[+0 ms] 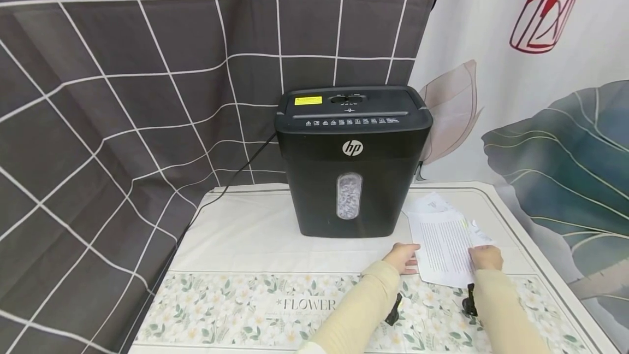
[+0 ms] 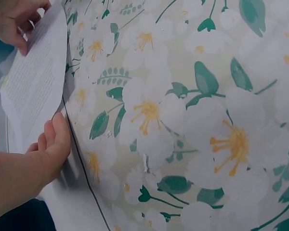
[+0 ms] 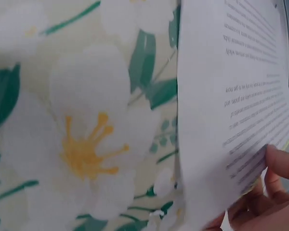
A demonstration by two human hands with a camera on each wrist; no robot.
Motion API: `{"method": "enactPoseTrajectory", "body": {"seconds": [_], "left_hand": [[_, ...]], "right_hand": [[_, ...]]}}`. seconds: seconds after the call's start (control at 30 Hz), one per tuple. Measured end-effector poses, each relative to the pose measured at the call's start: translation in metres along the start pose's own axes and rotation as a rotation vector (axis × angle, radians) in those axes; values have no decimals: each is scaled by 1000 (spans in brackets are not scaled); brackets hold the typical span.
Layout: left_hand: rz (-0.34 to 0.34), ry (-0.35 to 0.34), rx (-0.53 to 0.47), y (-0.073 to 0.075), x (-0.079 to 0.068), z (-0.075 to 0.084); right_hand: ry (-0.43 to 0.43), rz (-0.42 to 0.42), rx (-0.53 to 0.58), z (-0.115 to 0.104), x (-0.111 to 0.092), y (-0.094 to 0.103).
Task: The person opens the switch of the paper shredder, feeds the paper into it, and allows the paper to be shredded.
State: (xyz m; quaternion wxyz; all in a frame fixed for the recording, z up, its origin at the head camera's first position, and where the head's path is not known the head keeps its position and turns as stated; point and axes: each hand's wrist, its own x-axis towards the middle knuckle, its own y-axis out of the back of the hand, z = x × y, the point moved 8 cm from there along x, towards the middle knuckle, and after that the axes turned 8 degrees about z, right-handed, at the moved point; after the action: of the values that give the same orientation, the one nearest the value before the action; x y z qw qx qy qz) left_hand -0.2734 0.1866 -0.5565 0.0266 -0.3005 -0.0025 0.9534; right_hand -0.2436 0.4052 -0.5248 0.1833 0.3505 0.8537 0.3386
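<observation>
A printed sheet of paper (image 1: 443, 250) with rows of text and a yellow mark lies at the right part of the table. My right hand (image 1: 486, 257) pinches its right edge; in the right wrist view the thumb (image 3: 282, 163) presses on the printed side, the fingers curled underneath. At the sheet's left edge is my left hand (image 1: 402, 258), thumb and fingers apart. The left wrist view shows its fingers (image 2: 60, 134) loosely bent against the paper's edge. More papers (image 1: 431, 202) stick out behind the sheet.
A black HP paper shredder (image 1: 319, 179) stands at the back of the table, with shreds behind its window (image 1: 349, 196). Its cord (image 1: 236, 173) runs off to the left. A flowered runner (image 1: 236, 310) covers the table's front. Black straps (image 1: 394, 310) hang at both wrists.
</observation>
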Motion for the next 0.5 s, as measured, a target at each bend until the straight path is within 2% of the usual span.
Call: {"method": "enactPoseTrajectory", "body": {"seconds": [0.1,0.17,0.3,0.37,0.43,0.5], "left_hand": [[1,-1,1,3,-1,2],[10,-5,5,7,-2,4],[37,-23,20,14,-4,11],[37,-26,17,16,-1,12],[28,-23,5,16,7,10],[22,-33,2,14,22,4]], "right_hand": [[22,34,42,-1,4,4],[35,25,49,0,10,6],[100,-82,24,5,24,6],[146,-164,6,7,29,6],[186,-233,-10,9,31,7],[224,-290,-28,9,32,8]]}}
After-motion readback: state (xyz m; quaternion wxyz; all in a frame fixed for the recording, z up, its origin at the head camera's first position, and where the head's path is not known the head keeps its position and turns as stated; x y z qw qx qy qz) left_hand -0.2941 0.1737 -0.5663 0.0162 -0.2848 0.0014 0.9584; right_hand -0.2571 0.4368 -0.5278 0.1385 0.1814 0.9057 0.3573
